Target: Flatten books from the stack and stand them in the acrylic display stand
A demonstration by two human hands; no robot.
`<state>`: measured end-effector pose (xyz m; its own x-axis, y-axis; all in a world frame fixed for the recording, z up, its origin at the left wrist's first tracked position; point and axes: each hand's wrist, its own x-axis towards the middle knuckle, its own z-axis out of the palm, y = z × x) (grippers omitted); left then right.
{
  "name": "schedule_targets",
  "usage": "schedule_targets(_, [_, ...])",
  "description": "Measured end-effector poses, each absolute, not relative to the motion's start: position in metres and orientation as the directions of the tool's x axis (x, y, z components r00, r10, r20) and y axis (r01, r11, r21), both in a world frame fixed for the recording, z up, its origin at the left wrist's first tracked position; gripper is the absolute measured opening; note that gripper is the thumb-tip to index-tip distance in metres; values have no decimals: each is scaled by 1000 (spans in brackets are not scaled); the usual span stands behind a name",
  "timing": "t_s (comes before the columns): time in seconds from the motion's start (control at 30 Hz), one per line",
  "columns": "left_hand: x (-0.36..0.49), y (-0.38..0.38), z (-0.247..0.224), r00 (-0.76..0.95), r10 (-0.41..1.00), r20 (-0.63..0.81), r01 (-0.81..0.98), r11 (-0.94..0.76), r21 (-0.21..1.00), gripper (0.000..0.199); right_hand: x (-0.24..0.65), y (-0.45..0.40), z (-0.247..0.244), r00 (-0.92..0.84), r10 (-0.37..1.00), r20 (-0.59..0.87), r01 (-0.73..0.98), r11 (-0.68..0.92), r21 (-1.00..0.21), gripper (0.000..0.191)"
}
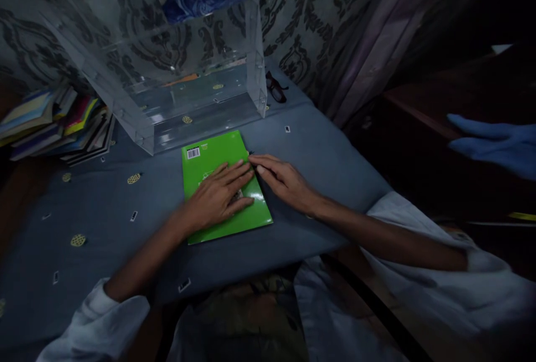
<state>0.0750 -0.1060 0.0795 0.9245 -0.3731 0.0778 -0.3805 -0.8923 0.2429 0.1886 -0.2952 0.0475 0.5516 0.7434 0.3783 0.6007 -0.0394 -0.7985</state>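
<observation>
A green book (213, 152) with a barcode at its upper left lies closed on the cloth-covered table. My left hand (220, 191) rests flat on its cover, fingers apart and pointing up and to the right. At the book's right edge is my right hand (285, 180), its fingers pressed together and the thumb close to the index finger. The fingertips touch the edge, where a small dark thing shows; what they hold, if anything, is too small to name.
A clear acrylic rack (144, 136) stands behind the book. Stacked books (54, 122) lie at the left, and eyeglasses (276, 88) right of the rack. A blue-gloved hand (498, 144) is at the far right. The table (330, 161) has a blue-grey patterned cloth.
</observation>
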Motion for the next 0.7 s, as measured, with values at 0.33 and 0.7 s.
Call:
schedule_targets(0.33, [29,-135,80,885,-457,86,-465,-879,106,66,185,-296,43,494,778,388,693,-84,-716,42])
schedule_targets(0.7, [-9,-143,64,983,-141,114,-138,-990,-29,82,164,-307,39,334,870,363,851,-112,-513,51])
